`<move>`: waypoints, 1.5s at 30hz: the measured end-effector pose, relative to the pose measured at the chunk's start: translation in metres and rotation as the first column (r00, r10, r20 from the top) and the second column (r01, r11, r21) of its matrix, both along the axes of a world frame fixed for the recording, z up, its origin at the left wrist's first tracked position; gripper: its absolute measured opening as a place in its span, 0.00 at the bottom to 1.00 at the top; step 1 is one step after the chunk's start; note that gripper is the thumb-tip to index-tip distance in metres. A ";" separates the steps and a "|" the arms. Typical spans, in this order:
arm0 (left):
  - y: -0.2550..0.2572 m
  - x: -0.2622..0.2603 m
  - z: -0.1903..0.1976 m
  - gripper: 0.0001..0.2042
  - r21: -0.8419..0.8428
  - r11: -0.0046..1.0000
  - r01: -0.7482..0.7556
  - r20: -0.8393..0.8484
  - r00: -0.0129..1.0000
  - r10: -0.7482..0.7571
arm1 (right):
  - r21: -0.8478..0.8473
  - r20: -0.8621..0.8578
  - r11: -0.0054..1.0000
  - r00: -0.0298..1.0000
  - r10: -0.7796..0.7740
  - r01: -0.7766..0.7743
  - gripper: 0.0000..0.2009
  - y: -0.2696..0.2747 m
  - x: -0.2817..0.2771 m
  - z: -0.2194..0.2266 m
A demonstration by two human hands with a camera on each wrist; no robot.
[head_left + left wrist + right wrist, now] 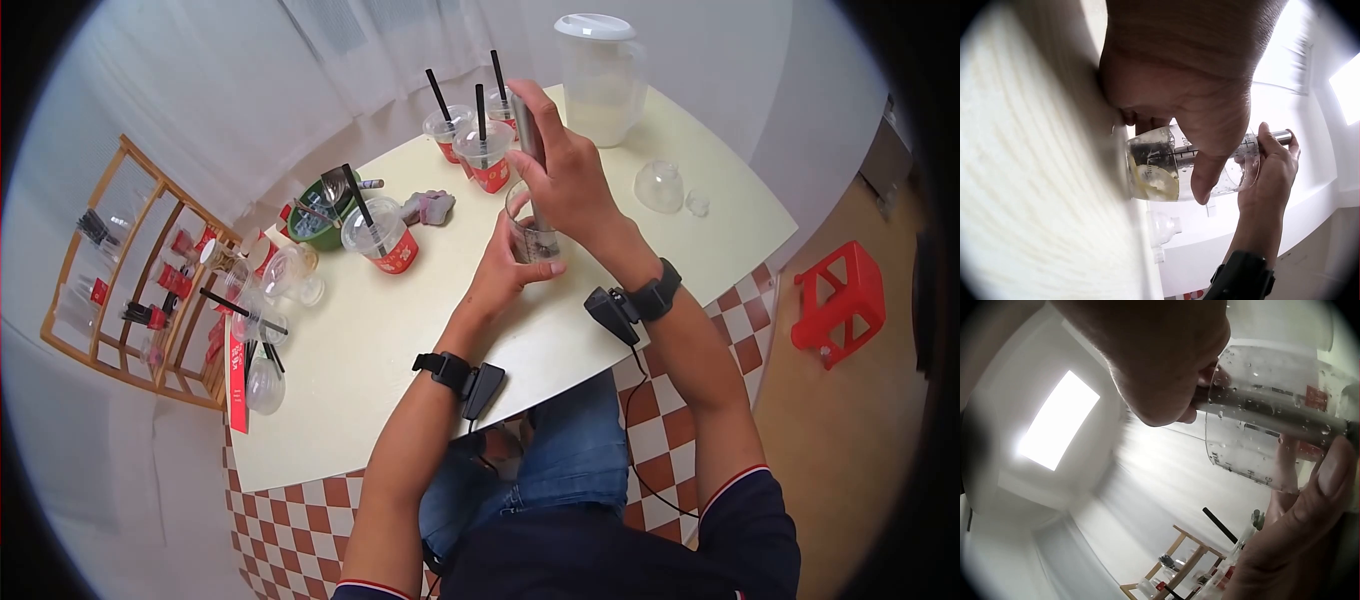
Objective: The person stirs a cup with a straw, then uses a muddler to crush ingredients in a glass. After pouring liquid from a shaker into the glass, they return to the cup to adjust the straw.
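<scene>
Now the muddling is underway at the table's centre.
The left hand (pixel 505 270) is wrapping its fingers round the clear measuring cup (pixel 528 235), steadying it on the cream table (pixel 400 340), while the right hand (pixel 570 175) is gripping the steel muddler (pixel 528 135) upright inside it, pressing on lemon slices (pixel 1155 181). Sealed drinks (pixel 480 150) are standing at eleven o'clock. Next, I'd judge, firm downward presses with the cup braced.
</scene>
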State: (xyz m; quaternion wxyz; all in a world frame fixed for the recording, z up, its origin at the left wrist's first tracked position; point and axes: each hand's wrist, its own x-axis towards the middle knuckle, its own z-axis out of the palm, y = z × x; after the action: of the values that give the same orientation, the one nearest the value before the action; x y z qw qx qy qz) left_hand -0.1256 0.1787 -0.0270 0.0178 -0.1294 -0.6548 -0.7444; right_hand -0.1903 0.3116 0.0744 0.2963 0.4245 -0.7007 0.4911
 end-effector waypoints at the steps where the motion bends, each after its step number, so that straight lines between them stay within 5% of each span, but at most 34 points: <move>1: 0.000 0.000 0.000 0.58 0.008 1.000 0.002 -0.001 1.000 -0.002 | -0.008 0.006 1.000 1.000 0.010 -0.010 0.40 0.000 0.001 0.000; 30: 0.002 0.003 0.003 0.59 -0.066 0.997 -0.034 -0.078 0.997 0.029 | -0.112 -0.062 0.993 0.998 0.026 -0.033 0.39 0.007 0.009 0.026; 39: 0.002 0.004 0.005 0.58 -0.018 1.000 0.004 -0.023 1.000 -0.005 | -0.012 0.069 0.999 0.996 0.050 -0.049 0.38 -0.002 -0.001 0.000; 42: 0.002 0.005 0.006 0.56 -0.018 1.000 -0.005 -0.014 1.000 0.005 | -0.001 0.243 0.991 0.962 0.129 -0.133 0.37 0.000 0.004 0.005; 45: 0.002 0.004 0.005 0.57 -0.039 0.999 -0.023 -0.030 0.999 0.022 | 0.005 0.157 0.996 0.984 0.090 -0.092 0.37 -0.003 -0.001 0.002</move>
State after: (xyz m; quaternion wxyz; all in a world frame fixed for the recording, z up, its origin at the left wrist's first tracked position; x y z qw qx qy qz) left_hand -0.1215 0.1808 -0.0216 0.0332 -0.1331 -0.6704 -0.7292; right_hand -0.1917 0.3082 0.0762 0.2152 0.4179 -0.7046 0.5315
